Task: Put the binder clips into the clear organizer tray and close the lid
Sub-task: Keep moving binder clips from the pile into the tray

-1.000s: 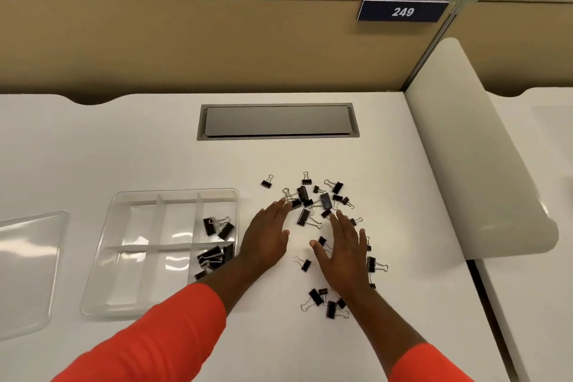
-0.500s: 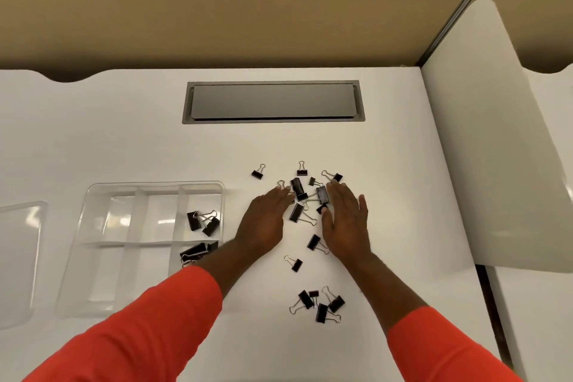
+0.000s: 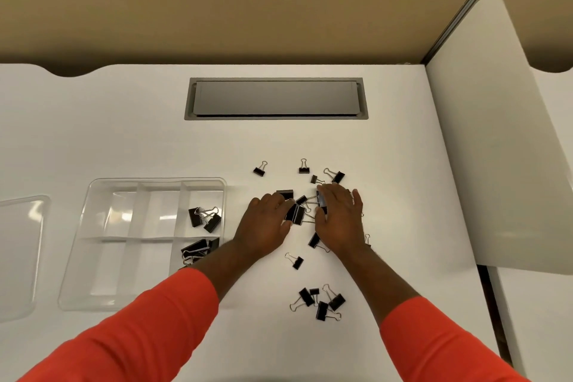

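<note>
My left hand (image 3: 267,220) and right hand (image 3: 338,220) lay open, cupping binder clips (image 3: 297,211) on the worktop (image 3: 124,133), nothing gripped. Clips probably light, stiff, slidey; scoop by the bodies.

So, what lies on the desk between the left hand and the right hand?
In the head view, a small heap of black binder clips lies between the left hand and the right hand; both hands are cupped around it on the white desk.
</note>
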